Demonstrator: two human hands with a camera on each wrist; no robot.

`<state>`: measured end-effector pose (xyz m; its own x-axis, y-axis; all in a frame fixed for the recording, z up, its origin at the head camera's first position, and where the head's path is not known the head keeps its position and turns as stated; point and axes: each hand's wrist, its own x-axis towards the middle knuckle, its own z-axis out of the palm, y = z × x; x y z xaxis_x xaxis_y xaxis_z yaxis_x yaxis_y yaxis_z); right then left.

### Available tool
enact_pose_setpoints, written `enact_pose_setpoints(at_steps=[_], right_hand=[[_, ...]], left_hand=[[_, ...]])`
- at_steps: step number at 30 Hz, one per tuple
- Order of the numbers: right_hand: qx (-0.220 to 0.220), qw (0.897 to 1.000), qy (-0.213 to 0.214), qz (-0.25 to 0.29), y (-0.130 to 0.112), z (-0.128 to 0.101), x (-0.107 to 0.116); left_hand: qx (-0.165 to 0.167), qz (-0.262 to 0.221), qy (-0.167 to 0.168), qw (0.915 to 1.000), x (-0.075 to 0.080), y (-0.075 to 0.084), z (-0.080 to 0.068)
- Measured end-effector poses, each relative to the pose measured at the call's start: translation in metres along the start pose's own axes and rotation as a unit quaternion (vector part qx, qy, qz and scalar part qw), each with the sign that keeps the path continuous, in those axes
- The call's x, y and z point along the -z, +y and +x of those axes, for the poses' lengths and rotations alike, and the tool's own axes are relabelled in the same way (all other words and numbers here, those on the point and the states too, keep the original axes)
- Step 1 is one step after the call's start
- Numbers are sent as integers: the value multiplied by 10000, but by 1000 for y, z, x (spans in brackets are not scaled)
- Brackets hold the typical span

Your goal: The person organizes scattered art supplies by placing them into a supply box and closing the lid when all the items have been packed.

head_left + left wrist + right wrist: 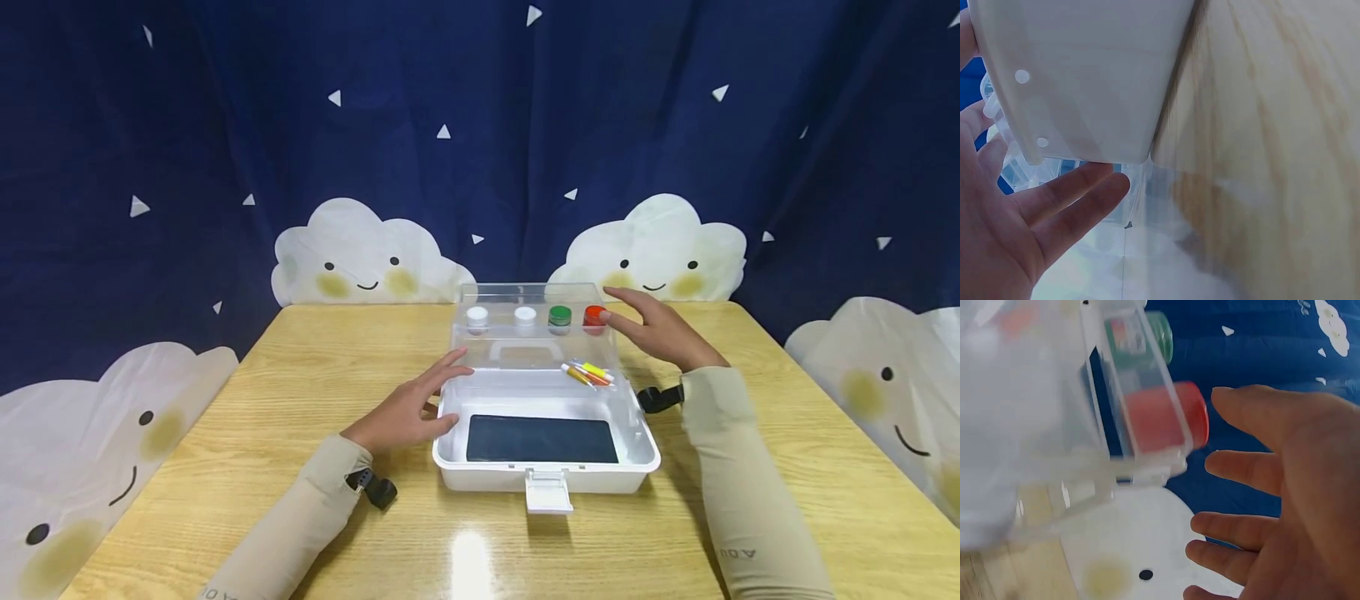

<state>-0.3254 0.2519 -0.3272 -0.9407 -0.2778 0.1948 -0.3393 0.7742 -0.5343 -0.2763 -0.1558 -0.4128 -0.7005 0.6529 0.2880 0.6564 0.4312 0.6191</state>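
Note:
A white storage box point(551, 481) stands with its clear upper tray point(534, 335) raised at the back. In that tray are a red-lidded jar point(595, 317), a green-lidded jar point(559, 317) and two white-lidded jars point(525, 317). My right hand point(660, 332) is spread beside the red jar, thumb close to its lid; the right wrist view shows a gap between the fingers and the red jar point(1163, 419). At the box's left side is my left hand point(408, 410), its fingers loosely spread, fingertips right at the wall point(1085, 106) in the left wrist view.
Several small coloured tubes point(588, 373) lie toward the right of the box. A dark flat rectangle point(542, 439) shows in its bottom, and a white latch point(548, 493) hangs at the front. The wooden table point(337, 350) backs onto a navy cloud-patterned curtain point(480, 125).

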Motion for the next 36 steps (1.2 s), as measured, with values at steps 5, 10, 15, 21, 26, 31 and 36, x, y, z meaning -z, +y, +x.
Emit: enact_pose_setpoints(at_steps=[5,10,15,21,26,31,36], right_hand=[[-137,9999,-12,-96,10,0,2],[-340,9991,-108,-232,13,-2,3],[-547,9979,-208,-265,17,-2,2],[-563,9977,-248,-285,24,-2,2],[-536,9980,-255,-236,26,-2,2],[-557,9979,-250,-220,27,-5,3],[-501,9982,-240,-238,29,-8,5]], left_hand=[[49,9,10,10000,2,1,0],[65,46,24,10000,3,0,2],[17,196,12,9998,5,0,1],[41,446,-1,9990,11,5,0],[-10,724,378,9967,20,9,-2],[35,1110,874,9900,28,11,0],[409,1473,1227,9806,37,12,4]])
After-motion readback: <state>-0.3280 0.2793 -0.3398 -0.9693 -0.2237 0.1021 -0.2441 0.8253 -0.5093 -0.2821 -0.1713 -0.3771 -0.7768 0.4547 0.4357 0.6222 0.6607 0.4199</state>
